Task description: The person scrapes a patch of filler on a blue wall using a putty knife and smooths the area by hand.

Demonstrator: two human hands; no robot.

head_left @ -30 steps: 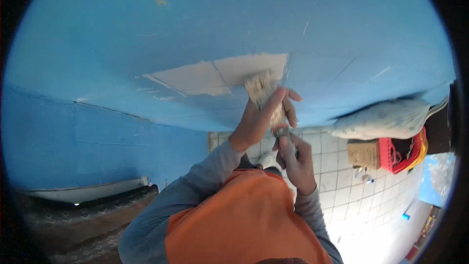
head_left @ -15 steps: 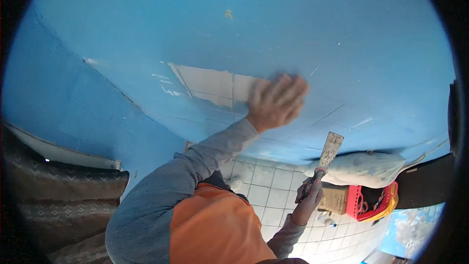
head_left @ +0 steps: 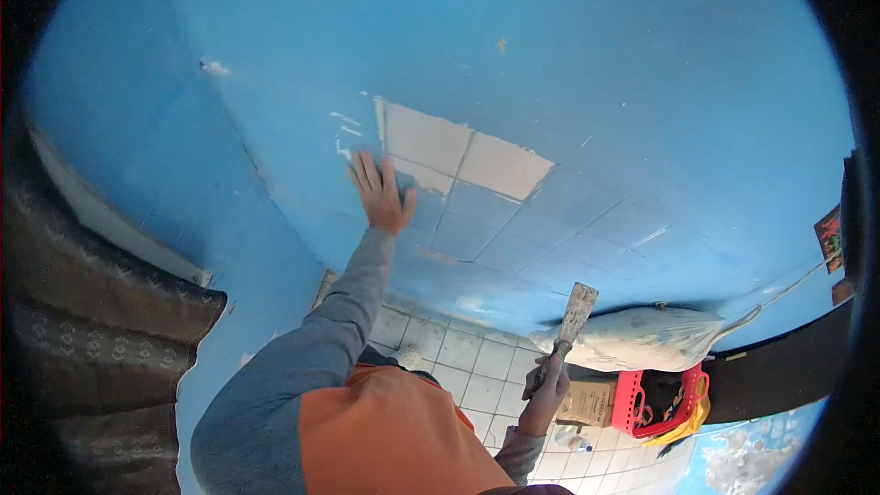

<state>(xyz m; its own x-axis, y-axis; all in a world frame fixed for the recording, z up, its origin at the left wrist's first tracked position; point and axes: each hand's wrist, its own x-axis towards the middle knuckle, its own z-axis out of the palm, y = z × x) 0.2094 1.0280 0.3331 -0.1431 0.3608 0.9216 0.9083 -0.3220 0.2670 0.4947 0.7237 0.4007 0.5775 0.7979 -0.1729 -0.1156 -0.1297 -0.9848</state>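
My left hand (head_left: 379, 197) lies against the blue wall (head_left: 642, 110), fingers stretched out and a little apart. It touches the lower left part of a patch of bare pale tiles (head_left: 426, 137), where the blue paint is gone and the grout lines show. Small white scrape marks (head_left: 345, 119) sit just left of that patch. Lower and to the right, away from the wall, my right hand (head_left: 547, 385) is closed round the dark handle of a putty knife (head_left: 577, 312). Its broad blade points up and is crusted with whitish residue.
A stuffed white sack (head_left: 642, 337) lies along the wall's foot at right. Beside it are a cardboard box (head_left: 587, 401), a red plastic basket (head_left: 628, 403) with items inside and a plastic bottle (head_left: 574, 441) on the tiled floor (head_left: 481, 391). A brown patterned curtain (head_left: 110, 357) hangs at left.
My left hand has moved left and slightly down across the wall, uncovering the right part of the bare tiles. The view has shifted; my right hand still holds the putty knife.
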